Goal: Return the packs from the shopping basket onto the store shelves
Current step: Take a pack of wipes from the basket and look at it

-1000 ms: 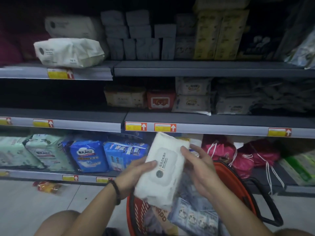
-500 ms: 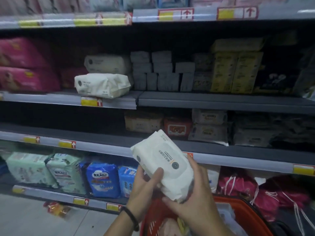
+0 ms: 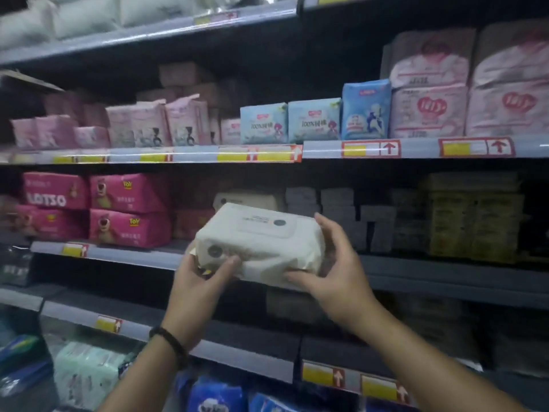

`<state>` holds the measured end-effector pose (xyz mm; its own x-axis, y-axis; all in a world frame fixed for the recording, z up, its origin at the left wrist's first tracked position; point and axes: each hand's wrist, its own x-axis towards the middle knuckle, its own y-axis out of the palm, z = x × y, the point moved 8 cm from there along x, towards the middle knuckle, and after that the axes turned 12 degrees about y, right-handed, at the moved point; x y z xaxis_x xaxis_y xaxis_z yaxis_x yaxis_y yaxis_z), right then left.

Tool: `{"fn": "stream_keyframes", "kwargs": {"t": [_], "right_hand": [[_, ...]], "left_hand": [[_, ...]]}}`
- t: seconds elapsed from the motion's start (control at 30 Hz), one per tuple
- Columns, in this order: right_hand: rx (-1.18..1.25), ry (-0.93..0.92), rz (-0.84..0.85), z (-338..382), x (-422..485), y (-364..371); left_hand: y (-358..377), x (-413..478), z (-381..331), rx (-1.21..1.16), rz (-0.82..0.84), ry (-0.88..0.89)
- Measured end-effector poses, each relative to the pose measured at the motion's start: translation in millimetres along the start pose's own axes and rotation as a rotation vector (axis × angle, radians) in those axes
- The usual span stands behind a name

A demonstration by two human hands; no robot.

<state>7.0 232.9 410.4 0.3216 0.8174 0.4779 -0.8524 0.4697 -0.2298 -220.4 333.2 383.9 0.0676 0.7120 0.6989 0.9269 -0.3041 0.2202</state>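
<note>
Two hands [image 3: 199,283] [image 3: 338,278] gripping white pack [image 3: 261,240], maybe wipes

I am holding both arms out forward, my left hand [image 3: 197,282] gripping one end of the white pack [image 3: 261,242], my right hand [image 3: 338,269] cupping the other end.

Was a shop: supermarket aisle, hygiene/paper goods sect. Long grey metal shelves [image 3: 445,269] ran in several tiers, w/ yellow price tags [image 3: 368,148] w/ red arrows clipped along the front edges. Stock sat in rows of identical items: pink pad packs [image 3: 148,126] & light-blue packs [image 3: 264,123] on an upper tier, magenta bear-print packs [image 3: 127,191] stacked two high below, grey tissue bundles [image 3: 338,203] to the right, a green pack [image 3: 86,373] & blue pack [image 3: 217,394] lowest. Light was dim.
</note>
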Motion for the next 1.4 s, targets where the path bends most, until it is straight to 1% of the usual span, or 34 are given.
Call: {"fn": "stream_keyframes", "kwargs": {"t": [0.07, 0.17, 0.23, 0.3, 0.33, 0.4, 0.5, 0.63, 0.7, 0.83, 0.93, 1.03, 1.1, 1.17, 1.2, 1.27, 1.33, 1.4], "right_hand": [[-0.015, -0.021, 0.027, 21, 41, 24], [-0.103, 0.014, 0.025, 33, 104, 57], [-0.233, 0.067, 0.018, 27, 139, 76], [-0.369, 0.153, 0.041, 14, 160, 94], [-0.393, 0.193, 0.040, 6, 166, 99], [-0.391, 0.229, 0.008, -8, 171, 105], [-0.387, 0.213, -0.035, -18, 170, 108], [-0.337, 0.193, -0.056, -14, 169, 111], [-0.332, 0.181, -0.032, -6, 168, 115], [-0.313, 0.177, 0.074, -8, 166, 113], [-0.379, 0.180, 0.109, -5, 156, 98], [-0.450, 0.167, 0.097, 5, 131, 67], [-0.517, 0.155, 0.116, 8, 99, 40], [-0.573, 0.144, 0.162, 3, 59, 11], [-0.595, 0.149, 0.187, -4, 37, -4], [-0.656, 0.186, 0.226, -28, -10, -35], [-0.710, 0.250, 0.247, -65, -59, -66], [-0.733, 0.343, 0.231, -110, -106, -100]], "left_hand": [[-18, 37, -1, 0.035, -0.066, 0.031], [-41, 84, 7, 0.157, -0.161, 0.050], [-52, 106, 24, 0.315, -0.168, 0.013], [-60, 115, 46, 0.501, -0.146, -0.065], [-62, 117, 58, 0.527, -0.142, -0.104], [-60, 117, 73, 0.499, -0.168, -0.138], [-56, 119, 76, 0.483, -0.207, -0.122], [-61, 126, 80, 0.396, -0.212, -0.145], [-65, 124, 80, 0.375, -0.237, -0.140], [-66, 116, 78, 0.393, -0.263, -0.110], [-70, 116, 77, 0.420, -0.234, -0.179], [-76, 104, 61, 0.513, -0.318, -0.224], [-70, 81, 36, 0.642, -0.406, -0.143], [-45, 45, 11, 0.697, -0.426, -0.003], [-30, 24, 5, 0.697, -0.402, 0.052], [11, -25, 7, 0.634, -0.254, 0.111], [62, -83, 29, 0.573, 0.009, 0.090], [114, -146, 61, 0.552, 0.277, -0.016]]}}
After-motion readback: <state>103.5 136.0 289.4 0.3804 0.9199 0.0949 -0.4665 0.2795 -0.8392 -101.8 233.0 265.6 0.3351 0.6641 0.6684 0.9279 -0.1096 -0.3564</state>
